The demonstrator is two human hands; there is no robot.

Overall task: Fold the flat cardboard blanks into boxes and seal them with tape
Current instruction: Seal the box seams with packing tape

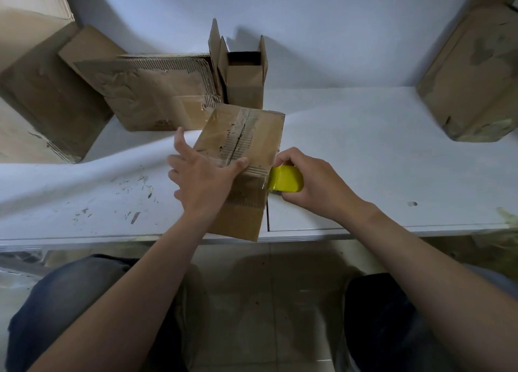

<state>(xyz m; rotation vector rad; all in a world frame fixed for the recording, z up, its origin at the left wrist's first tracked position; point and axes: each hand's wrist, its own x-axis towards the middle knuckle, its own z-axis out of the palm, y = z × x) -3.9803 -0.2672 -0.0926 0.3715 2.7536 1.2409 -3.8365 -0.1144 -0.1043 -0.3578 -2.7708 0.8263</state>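
Note:
A folded cardboard box (252,136) lies on the white table (364,147) in front of me, its centre seam covered with clear tape. My left hand (199,175) lies over the box's near left part, fingers spread and thumb pressing on the taped seam. My right hand (311,181) grips a yellow tape dispenser (286,179) against the box's right side, where clear tape runs over the edge. The dispenser's far end is hidden under my fingers.
A stack of flat cardboard blanks (157,91) leans at the back left. An upright box with open flaps (244,72) stands behind the one I hold. Larger cartons sit at the far left (47,97) and far right (473,74). The table edge runs just below my wrists.

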